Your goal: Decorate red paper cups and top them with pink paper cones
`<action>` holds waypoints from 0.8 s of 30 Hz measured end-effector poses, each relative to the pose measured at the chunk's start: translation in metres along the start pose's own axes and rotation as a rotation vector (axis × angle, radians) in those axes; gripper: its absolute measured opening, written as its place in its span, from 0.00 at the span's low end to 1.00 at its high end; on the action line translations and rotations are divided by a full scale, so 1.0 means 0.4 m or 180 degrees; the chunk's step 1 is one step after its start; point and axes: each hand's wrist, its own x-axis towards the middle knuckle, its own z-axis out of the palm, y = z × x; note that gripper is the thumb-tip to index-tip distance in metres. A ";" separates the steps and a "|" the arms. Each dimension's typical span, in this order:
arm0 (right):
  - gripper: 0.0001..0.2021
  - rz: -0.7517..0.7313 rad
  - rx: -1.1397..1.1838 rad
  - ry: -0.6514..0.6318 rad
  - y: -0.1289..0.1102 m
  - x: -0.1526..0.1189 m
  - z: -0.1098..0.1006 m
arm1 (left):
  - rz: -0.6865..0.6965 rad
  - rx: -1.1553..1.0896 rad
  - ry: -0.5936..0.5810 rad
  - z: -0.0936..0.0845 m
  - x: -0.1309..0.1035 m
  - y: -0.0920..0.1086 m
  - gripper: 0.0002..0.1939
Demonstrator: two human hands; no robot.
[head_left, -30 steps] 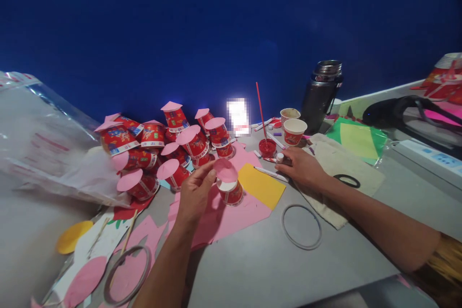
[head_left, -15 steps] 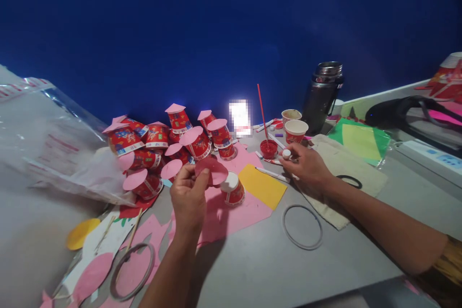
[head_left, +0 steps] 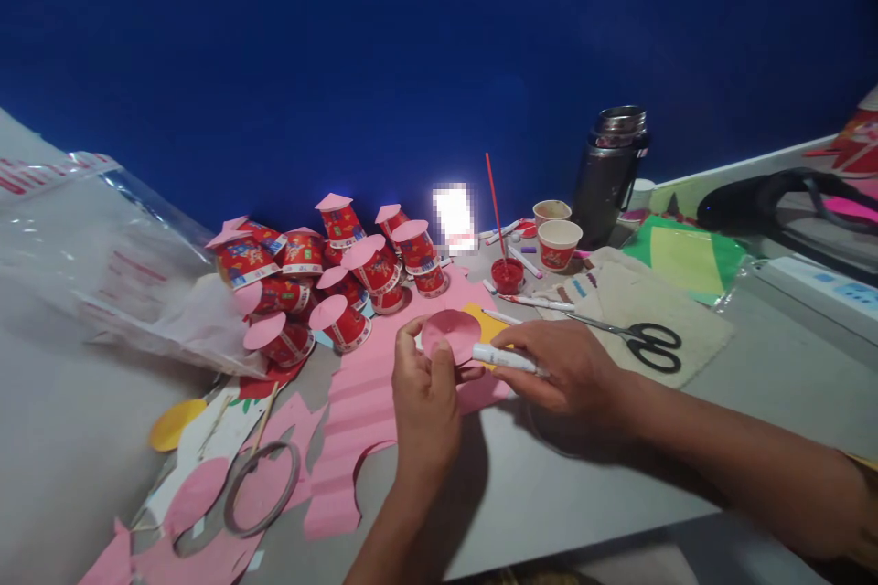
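My left hand (head_left: 429,393) pinches a round pink paper disc (head_left: 451,329) near its edge, thumb on top and fingers beneath. In my right hand (head_left: 569,370) lies a white tube that looks like a glue stick (head_left: 506,357), its left end at the disc's right edge. Whether it touches the paper I cannot tell. Under both hands lie a large cut pink sheet (head_left: 357,411) and a yellow paper (head_left: 480,320). Several upturned red paper cups (head_left: 376,270) with pink paper tops are grouped beyond my left hand.
Black-handled scissors (head_left: 637,340) rest on a beige cloth (head_left: 692,343). Behind stand a dark thermos (head_left: 607,187), paper cups (head_left: 559,245) and a red pot (head_left: 508,276) with a red stick. A plastic bag (head_left: 137,265), pink scraps and a grey ring (head_left: 237,512) occupy the left.
My left hand has moved right with the pink disc. My right hand has come in left with the white tube, uncovering the scissors. The nearby white-topped cup is now out of sight.
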 end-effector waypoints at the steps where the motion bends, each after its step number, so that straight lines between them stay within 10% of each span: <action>1: 0.09 -0.0026 -0.0062 -0.0026 -0.001 -0.002 0.003 | 0.0026 0.0041 -0.0035 0.010 -0.003 -0.004 0.24; 16: 0.11 -0.0139 -0.1127 -0.0047 0.010 0.003 -0.003 | -0.0625 -0.0078 -0.0140 0.052 -0.007 -0.004 0.40; 24: 0.09 -0.0171 -0.0762 -0.0042 0.031 -0.004 0.002 | -0.0442 -0.0150 -0.0504 0.033 -0.001 -0.013 0.17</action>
